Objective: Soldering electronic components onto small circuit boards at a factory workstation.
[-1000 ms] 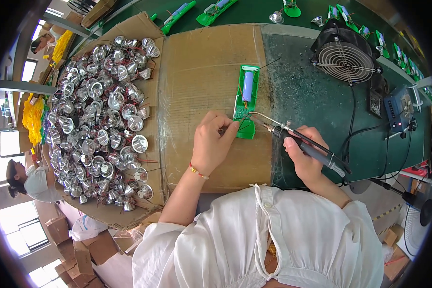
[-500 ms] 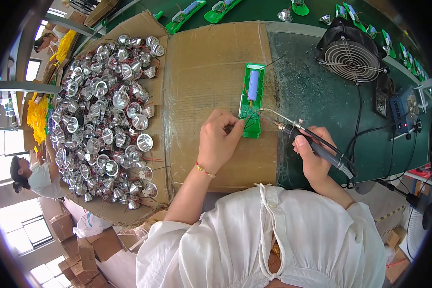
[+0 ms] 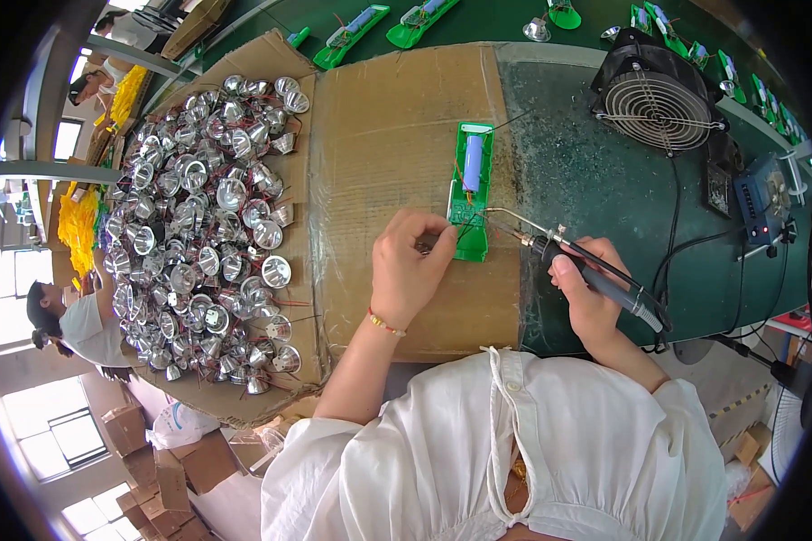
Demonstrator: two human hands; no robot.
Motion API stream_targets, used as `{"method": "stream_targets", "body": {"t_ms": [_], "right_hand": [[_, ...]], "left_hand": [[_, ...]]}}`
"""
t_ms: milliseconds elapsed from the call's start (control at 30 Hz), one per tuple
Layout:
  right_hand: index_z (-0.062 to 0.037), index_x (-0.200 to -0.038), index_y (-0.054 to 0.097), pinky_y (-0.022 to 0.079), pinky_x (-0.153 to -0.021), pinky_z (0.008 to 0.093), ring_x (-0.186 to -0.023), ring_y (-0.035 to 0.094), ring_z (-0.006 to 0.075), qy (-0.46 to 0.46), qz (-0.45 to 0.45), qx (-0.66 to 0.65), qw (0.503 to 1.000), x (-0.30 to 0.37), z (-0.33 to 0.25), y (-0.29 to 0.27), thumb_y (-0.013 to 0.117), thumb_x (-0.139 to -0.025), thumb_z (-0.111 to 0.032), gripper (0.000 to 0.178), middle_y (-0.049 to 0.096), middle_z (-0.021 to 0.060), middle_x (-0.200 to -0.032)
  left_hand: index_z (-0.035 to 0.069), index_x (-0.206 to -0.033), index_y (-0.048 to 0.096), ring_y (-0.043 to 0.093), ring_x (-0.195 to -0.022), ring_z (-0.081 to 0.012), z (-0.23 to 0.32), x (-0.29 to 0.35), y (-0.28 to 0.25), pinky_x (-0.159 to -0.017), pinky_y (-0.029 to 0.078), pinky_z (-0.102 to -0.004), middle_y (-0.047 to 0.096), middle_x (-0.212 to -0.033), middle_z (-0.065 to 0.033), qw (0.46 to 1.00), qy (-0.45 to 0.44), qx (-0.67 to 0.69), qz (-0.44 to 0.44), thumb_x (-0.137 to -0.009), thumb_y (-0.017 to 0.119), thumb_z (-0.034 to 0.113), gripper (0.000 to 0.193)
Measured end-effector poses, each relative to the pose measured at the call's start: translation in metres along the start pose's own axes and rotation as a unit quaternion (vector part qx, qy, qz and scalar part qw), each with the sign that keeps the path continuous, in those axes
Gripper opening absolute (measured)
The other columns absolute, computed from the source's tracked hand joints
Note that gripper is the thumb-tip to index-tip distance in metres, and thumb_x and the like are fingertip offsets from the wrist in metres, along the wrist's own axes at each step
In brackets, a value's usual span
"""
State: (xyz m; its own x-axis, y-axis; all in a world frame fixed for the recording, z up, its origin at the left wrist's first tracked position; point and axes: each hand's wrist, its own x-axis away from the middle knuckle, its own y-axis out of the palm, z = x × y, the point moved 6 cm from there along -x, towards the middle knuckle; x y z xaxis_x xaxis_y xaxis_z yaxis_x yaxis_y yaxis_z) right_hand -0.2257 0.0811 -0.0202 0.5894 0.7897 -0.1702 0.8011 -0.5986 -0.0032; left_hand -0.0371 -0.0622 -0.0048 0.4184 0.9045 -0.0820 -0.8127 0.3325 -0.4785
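A green plastic housing (image 3: 475, 245) lies lengthwise on the cardboard, holding a purple cylindrical battery (image 3: 472, 164) and a small green circuit board (image 3: 463, 213) with thin wires. My left hand (image 3: 411, 261) is at the housing's lower left edge, thumb and forefinger pinched on a thin dark wire that reaches the board. My right hand (image 3: 594, 287) grips a soldering iron (image 3: 595, 275) from the right. The iron's tip points at the board, and a thin curved metal feed tube (image 3: 523, 219) fixed to it ends just over the board. Whether the tip touches is too small to tell.
Many silvery reflector cups (image 3: 209, 261) with red wires fill a cardboard tray at left. A black fan (image 3: 656, 104) with a wire grille and a blue soldering station (image 3: 763, 203) stand at right. More green housings (image 3: 352, 36) line the far bench. Other people sit at far left.
My hands and the housing keep nearly the same places. The left fingers have shifted very slightly left, and the whole view has turned a little.
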Motion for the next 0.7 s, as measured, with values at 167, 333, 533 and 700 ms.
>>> {"method": "stream_targets", "body": {"t_ms": [167,333,533,700], "right_hand": [[0.0014,-0.09,0.06,0.042,-0.055,0.0205,-0.063,0.052,0.0048,0.005,0.009,-0.013,1.0,0.0,0.0,-0.002,0.071,-0.083,-0.009,0.016,0.062,0.0031,-0.075],[0.0013,-0.089,0.06,0.042,-0.055,0.0206,-0.063,0.052,0.0047,-0.003,0.005,-0.007,1.0,0.0,0.002,-0.002,0.072,-0.082,-0.009,0.017,0.062,0.0028,-0.074],[0.0014,-0.088,0.06,0.042,-0.054,0.0211,-0.061,0.053,0.0053,-0.015,-0.01,-0.002,1.0,-0.003,-0.003,0.004,0.072,-0.082,-0.008,0.016,0.062,0.0037,-0.072],[0.0005,-0.085,0.06,0.042,-0.052,0.0221,-0.057,0.052,0.0062,-0.048,-0.02,0.013,0.999,-0.008,-0.008,0.018,0.072,-0.081,-0.008,0.015,0.061,0.0033,-0.07]], "left_hand": [[0.005,-0.084,0.068,0.06,-0.075,-0.0175,0.017,0.006,-0.003,-0.067,0.047,-0.0326,0.061,-0.089,-0.0056,0.988,0.13,-0.076,-0.008,-0.074,0.074,0.008,0.012],[0.008,-0.08,0.068,0.059,-0.079,-0.0237,0.026,0.011,0.007,-0.072,0.045,-0.0351,0.06,-0.089,-0.0045,0.936,0.243,-0.255,0.003,-0.069,0.075,0.007,0.013],[0.004,-0.08,0.066,0.062,-0.069,-0.0193,0.009,0.003,-0.002,-0.061,0.047,-0.0316,0.061,-0.086,-0.0064,0.996,0.069,-0.047,0.029,-0.077,0.072,0.008,0.008],[0.001,-0.079,0.066,0.063,-0.065,-0.0195,-0.004,-0.005,0.002,-0.058,0.049,-0.0297,0.063,-0.082,-0.0096,0.999,-0.01,-0.035,0.013,-0.078,0.071,0.009,0.01]]}}
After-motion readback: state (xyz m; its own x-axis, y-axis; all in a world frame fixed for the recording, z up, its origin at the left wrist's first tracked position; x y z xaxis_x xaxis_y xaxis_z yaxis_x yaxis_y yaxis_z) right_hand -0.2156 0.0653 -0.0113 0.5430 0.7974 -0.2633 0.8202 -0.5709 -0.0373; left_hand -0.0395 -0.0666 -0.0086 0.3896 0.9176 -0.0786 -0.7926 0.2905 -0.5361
